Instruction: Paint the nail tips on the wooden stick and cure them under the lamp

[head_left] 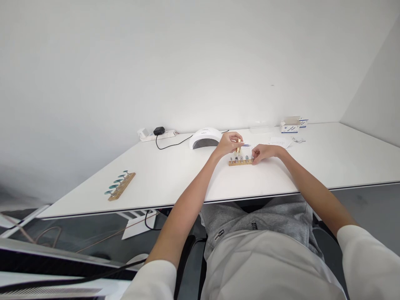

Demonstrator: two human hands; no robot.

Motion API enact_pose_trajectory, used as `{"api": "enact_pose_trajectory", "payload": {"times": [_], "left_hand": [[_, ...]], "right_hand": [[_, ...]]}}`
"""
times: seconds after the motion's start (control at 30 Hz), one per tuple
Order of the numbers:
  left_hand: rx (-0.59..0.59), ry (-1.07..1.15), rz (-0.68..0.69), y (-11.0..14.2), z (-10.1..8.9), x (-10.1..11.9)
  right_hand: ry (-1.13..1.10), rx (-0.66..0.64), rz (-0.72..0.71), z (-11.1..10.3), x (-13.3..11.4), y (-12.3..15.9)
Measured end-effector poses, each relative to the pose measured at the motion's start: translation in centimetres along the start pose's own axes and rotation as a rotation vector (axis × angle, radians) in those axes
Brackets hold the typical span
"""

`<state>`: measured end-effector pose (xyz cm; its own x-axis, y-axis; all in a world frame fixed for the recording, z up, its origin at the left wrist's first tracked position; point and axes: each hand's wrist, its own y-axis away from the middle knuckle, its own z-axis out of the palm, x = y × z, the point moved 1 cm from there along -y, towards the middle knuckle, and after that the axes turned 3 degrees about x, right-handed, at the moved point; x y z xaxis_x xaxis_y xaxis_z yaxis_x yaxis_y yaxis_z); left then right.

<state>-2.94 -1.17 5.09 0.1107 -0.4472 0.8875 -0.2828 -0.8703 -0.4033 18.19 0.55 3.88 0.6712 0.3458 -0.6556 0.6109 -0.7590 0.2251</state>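
Note:
My left hand (230, 143) is closed round a small gold-coloured bottle (238, 148), held upright just behind a wooden nail-tip stand (240, 163). Several nail tips on metal posts rise from this stand in a row. My right hand (265, 153) has its fingers pinched at the stand's right end, by the last nail tip; the fingers partly hide that end. At the left of the table lies a second wooden nail-tip stand (122, 186) with teal nail tips, set at a slant.
A white nail lamp (205, 138) stands behind my left hand. A black adapter (159, 131) and its cable lie on a power strip (168, 133). White-and-blue boxes (290, 125) stand back right, with papers (280, 142) before them. The white table (175, 183) ends close to my lap.

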Motion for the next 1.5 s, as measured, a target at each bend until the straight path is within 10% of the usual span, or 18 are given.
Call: {"api": "enact_pose_trajectory", "payload": {"times": [0.53, 1.5], "left_hand": [[0.230, -0.007, 0.082, -0.14, -0.13, 0.32], [0.119, -0.043, 0.100, -0.18, -0.03, 0.17]], "right_hand": [[-0.021, 0.000, 0.011, 0.01, 0.05, -0.03], [-0.002, 0.028, 0.007, -0.09, 0.59, -0.31]]}}
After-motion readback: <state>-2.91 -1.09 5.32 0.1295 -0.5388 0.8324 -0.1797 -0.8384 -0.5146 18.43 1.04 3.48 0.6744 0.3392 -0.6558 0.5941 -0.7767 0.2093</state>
